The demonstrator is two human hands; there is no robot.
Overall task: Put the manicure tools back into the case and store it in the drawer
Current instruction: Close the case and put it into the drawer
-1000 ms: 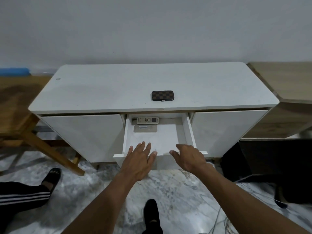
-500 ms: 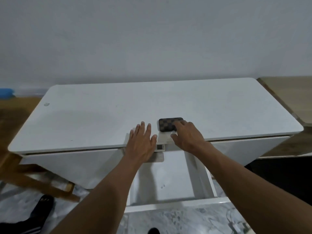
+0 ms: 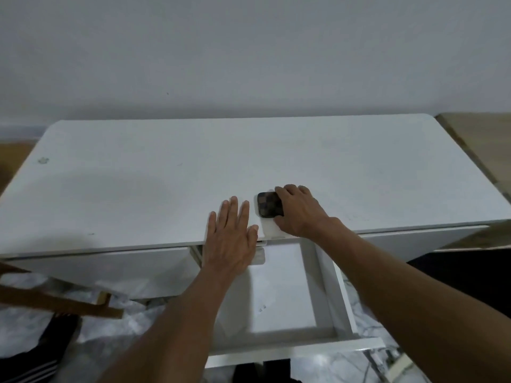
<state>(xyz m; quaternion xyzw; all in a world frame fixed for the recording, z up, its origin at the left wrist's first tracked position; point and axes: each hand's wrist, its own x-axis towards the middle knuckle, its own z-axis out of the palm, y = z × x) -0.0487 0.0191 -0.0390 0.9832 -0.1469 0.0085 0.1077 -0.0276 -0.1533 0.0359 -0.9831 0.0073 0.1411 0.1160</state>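
Observation:
A small brown checkered manicure case (image 3: 267,204), closed, lies on the white cabinet top (image 3: 166,183) near its front edge. My right hand (image 3: 300,210) covers the case's right half, with fingers curled over its far edge and thumb at its near side. My left hand (image 3: 231,236) hovers flat with fingers spread at the cabinet's front edge, just left of the case, holding nothing. Below both hands the white drawer (image 3: 320,286) stands pulled out, its floor mostly bare. No loose manicure tools are visible.
A pale flat item (image 3: 260,255) lies at the drawer's back, half hidden under the cabinet top. A wooden frame (image 3: 63,304) juts in at lower left. A wooden surface (image 3: 481,128) adjoins the cabinet on the right. Marble floor lies below.
My view has come closer and higher over the cabinet. My right hand has moved from the drawer's front rim up onto the case; my left hand has risen to the cabinet's edge.

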